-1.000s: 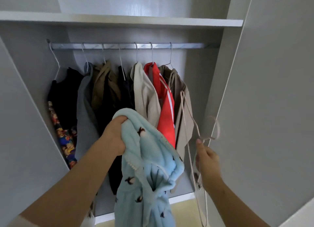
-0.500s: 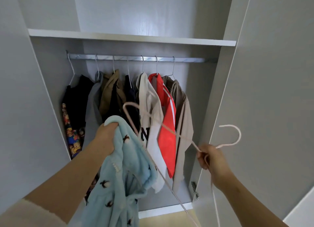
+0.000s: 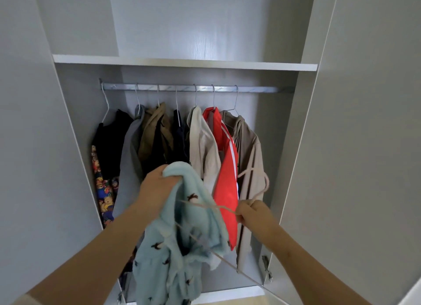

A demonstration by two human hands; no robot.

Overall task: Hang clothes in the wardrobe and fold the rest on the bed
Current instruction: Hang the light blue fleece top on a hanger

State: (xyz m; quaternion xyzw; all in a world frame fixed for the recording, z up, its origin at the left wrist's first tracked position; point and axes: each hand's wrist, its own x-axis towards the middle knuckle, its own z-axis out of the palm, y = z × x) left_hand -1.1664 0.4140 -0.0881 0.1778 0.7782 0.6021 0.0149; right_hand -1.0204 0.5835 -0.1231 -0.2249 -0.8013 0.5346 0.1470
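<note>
Left hand at 7 o'clock: fingers clenched on the top edge of the light blue fleece garment, which hung at 6 o'clock before the open wardrobe | right hand at 5 o'clock: fingers curled round the neck of the beige hanger, one hanger arm lay across the fleece | rail at 12 o'clock carried seven hung garments.

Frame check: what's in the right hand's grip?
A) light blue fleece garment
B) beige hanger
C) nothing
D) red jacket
B: the right hand grips the beige hanger just below its hook, while the left hand holds the light blue fleece garment.
</note>
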